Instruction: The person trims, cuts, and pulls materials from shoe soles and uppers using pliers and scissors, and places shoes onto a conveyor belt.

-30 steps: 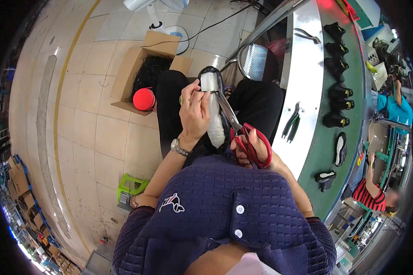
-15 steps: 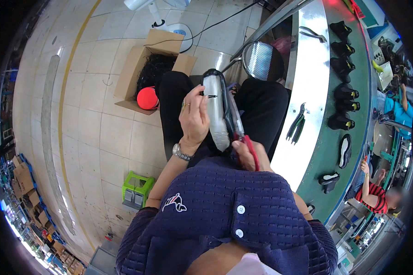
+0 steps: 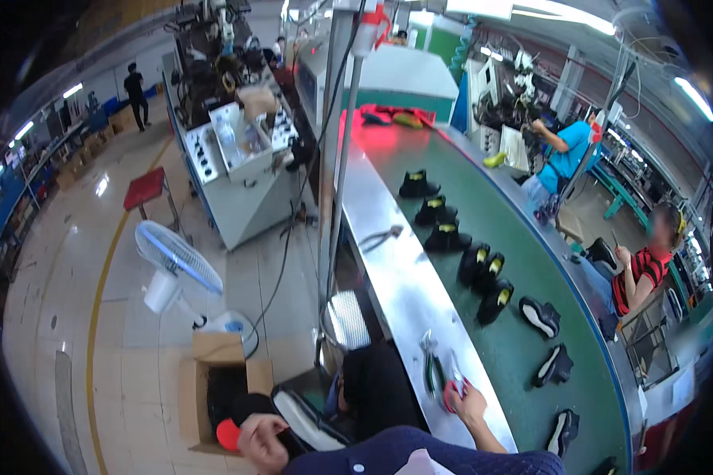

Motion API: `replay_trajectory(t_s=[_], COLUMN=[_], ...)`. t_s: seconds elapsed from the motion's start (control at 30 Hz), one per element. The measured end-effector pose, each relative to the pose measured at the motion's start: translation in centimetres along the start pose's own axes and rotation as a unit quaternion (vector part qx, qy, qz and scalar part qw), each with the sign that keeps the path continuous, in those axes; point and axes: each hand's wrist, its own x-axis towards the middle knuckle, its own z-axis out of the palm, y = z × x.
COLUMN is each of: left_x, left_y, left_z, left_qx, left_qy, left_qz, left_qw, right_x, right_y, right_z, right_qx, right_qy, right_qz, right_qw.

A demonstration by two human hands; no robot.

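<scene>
A black shoe with a white sole [image 3: 305,419] lies across my lap, sole side up. Beside it my left hand [image 3: 263,443] has its fingers curled in; what they hold, if anything, is too small to make out. Over the metal ledge to the right, my right hand [image 3: 471,405] grips red-handled scissors [image 3: 450,396], their blades pointing away from me. Just left of the scissors lie pliers with dark green handles [image 3: 434,374]. A second pair of pliers [image 3: 380,237] rests farther up the same ledge.
Several black shoes [image 3: 444,237] stand along the green conveyor belt [image 3: 523,372]. An open cardboard box [image 3: 194,400] with a red round thing [image 3: 228,434] is at my left. Beyond it stands a white-blue fan [image 3: 178,257]. Co-workers sit across the belt.
My view has swung up and to the right. The right hand has carried the scissors from beside the shoe to the metal ledge. My left hand has come off the sole.
</scene>
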Motion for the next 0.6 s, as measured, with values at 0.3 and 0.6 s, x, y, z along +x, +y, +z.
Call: replay_trajectory(t_s=[0.3,0.6], left_x=[6.7,1.3], left_y=[-13.5,-13.3], left_z=[-5.8,0.0], left_qx=[0.332,0.091], left_qy=[0.054,-0.201], left_qz=[0.036,-0.111], left_qw=[0.941,0.969], right_x=[0.4,6.3], right_y=[3.7,-6.5], right_z=[1.0,6.9], right_qx=[0.045,0.078], right_qy=[0.142,0.076], right_qz=[0.027,-0.098], right_qw=[0.988,0.989])
